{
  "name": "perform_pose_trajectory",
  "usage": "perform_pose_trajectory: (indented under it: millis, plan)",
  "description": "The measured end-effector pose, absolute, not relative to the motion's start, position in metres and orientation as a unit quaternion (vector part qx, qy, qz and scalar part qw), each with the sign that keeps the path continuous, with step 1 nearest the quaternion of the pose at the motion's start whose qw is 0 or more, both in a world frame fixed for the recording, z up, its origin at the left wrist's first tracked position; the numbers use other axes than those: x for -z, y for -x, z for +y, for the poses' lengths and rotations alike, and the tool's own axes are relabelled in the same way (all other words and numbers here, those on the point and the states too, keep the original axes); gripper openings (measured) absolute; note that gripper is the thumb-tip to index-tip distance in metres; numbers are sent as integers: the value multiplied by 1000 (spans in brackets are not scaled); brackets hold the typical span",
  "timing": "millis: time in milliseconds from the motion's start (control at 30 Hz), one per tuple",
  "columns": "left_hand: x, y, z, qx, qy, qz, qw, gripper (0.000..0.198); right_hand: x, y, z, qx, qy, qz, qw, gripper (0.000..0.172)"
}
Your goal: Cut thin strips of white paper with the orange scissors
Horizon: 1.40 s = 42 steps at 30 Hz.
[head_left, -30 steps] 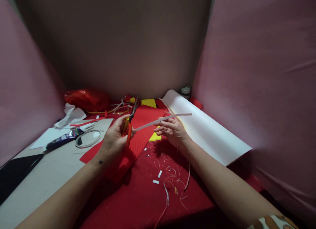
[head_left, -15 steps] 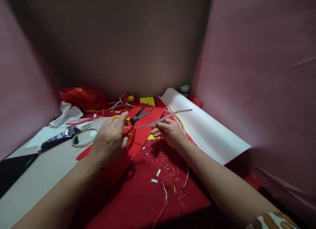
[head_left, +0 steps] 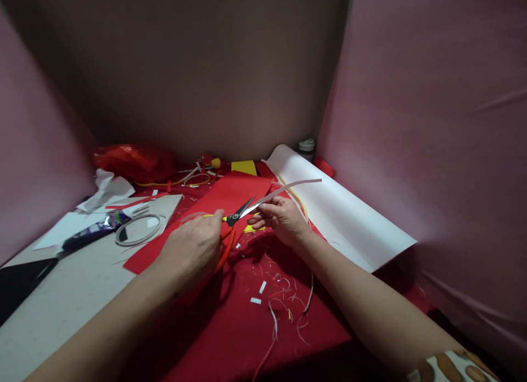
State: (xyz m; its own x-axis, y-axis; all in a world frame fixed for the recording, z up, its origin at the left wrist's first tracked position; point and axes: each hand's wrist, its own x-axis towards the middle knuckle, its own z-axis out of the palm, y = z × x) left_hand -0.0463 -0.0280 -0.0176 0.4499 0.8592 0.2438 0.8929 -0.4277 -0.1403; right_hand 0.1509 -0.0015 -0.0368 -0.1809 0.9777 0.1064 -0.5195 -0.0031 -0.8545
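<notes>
My left hand [head_left: 193, 242] is wrapped round the yellow and orange handles of a pair of scissors [head_left: 234, 218]. The blades are parted and point up and right, toward the fingers of my other hand. Between thumb and fingers, my right hand [head_left: 282, 217] pinches a thin pale paper strip [head_left: 284, 191], whose free end reaches over to the right. The lower blade lies close along the strip; whether they touch I cannot tell. Under both hands lies a red corrugated sheet [head_left: 230, 187], with a small yellow piece [head_left: 253, 227] beside it.
A rolled white sheet [head_left: 337, 206] lies at the right. On the left, a grey board [head_left: 94, 272] bears a dark blue tube [head_left: 94, 231] and a ring-shaped roll [head_left: 139, 230]. A red plastic bag [head_left: 135, 161] sits behind. Paper scraps [head_left: 256, 301] and threads litter the red cloth.
My left hand has brought the scissors right and down, so their open blades now sit by the strip near my right fingers. My right hand has hardly moved.
</notes>
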Motion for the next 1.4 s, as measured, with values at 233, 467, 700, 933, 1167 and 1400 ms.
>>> perform_pose_trajectory:
  millis: [233,467,700,933,1167,1400]
  plan:
    - [20,44,-28,56,845,-516,132,47,38,-151,-1,-658,265,-419,566,9]
    - [12,38,-33,-3,830,-542,131,44,39,-153,1,-663,267,-415,564,9]
    - [8,36,-35,-27,828,-546,124,38,37,-153,0,-669,271,-406,561,6]
    - [4,37,-36,-41,831,-539,129,43,37,-154,1,-666,269,-410,562,8]
    - [-1,38,-38,-68,826,-554,82,52,37,-154,1,-666,268,-420,556,9]
    - [8,39,-34,-50,820,-566,65,55,35,-154,-1,-663,272,-417,559,6]
